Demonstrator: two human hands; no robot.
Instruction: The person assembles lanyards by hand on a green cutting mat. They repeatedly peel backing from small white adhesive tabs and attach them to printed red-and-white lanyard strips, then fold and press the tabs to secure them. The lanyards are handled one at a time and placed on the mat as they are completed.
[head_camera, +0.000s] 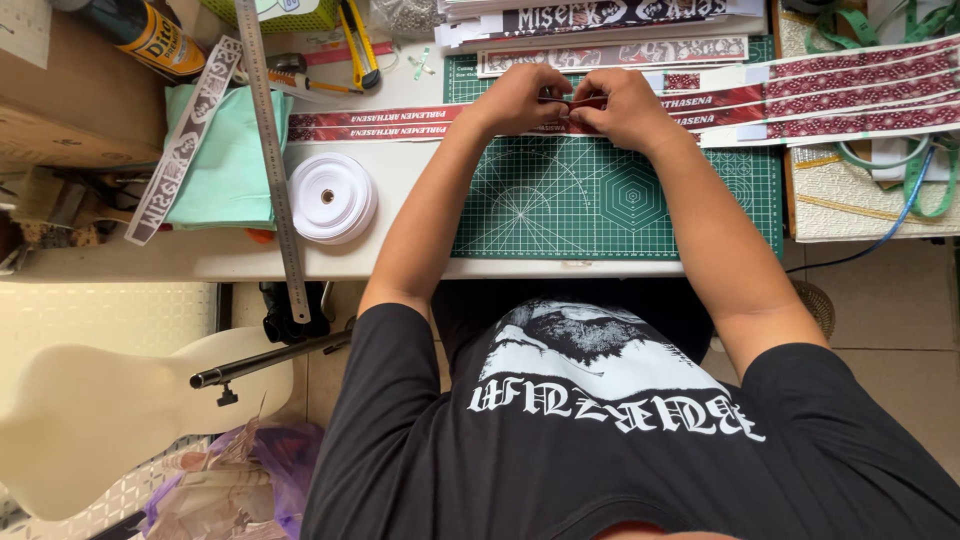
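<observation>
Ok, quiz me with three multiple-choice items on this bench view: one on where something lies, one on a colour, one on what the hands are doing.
1. Where does the white tape roll lie?
A. On the green cutting mat
B. On the white table, left of the mat
C. On the floor

2. What colour is the printed strip under the hands?
A. Dark red with white print
B. Plain yellow
C. Blue

3. How are the left hand and right hand placed?
A. Both resting in the lap
B. One holds the steel ruler
C. Both pinch the strip at the mat's far edge

Answers:
1 B, the roll sits on bare tabletop between the steel ruler and the cutting mat.
2 A, the strip is dark red with white lettering.
3 C, the fingers of both hands meet on the strip.
</observation>
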